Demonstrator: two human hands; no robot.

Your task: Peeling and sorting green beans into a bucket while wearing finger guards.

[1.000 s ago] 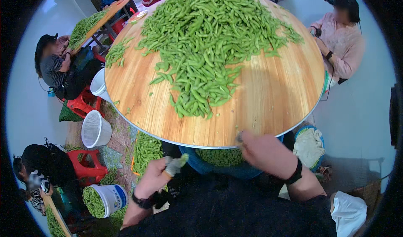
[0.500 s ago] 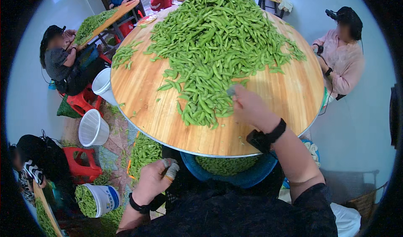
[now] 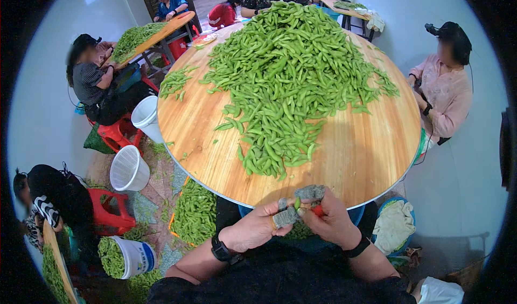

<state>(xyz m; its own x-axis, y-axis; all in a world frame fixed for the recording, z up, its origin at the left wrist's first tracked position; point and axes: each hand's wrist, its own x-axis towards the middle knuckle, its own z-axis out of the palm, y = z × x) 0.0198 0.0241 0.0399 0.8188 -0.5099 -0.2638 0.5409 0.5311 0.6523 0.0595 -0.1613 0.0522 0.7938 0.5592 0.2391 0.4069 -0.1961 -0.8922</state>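
Observation:
My left hand (image 3: pixel 250 229) and my right hand (image 3: pixel 333 222) meet just over the near edge of the round wooden table (image 3: pixel 371 158). Grey covers wrap some fingertips on both, and a bit of red shows at my right fingers. Both hands are closed, pinching a small green bean pod (image 3: pixel 297 202) between them; the fingers partly hide it. On the tabletop, beyond my hands, rises a big heap of green bean pods (image 3: pixel 291 67), its near tongue reaching toward me. Below the table edge, a blue tub (image 3: pixel 355 215) is mostly hidden behind my hands.
A white perforated basket (image 3: pixel 130 169), a white bucket of pods (image 3: pixel 134 258) and a red stool (image 3: pixel 110 212) stand at left. Pods cover the floor (image 3: pixel 195 209) beside my left arm. A cloth-covered blue basin (image 3: pixel 395 226) sits at right. Several people sit around.
My right hand has drawn back from the heap's near edge to my left hand. My left hand has moved right and up to meet it. The view has shifted slightly.

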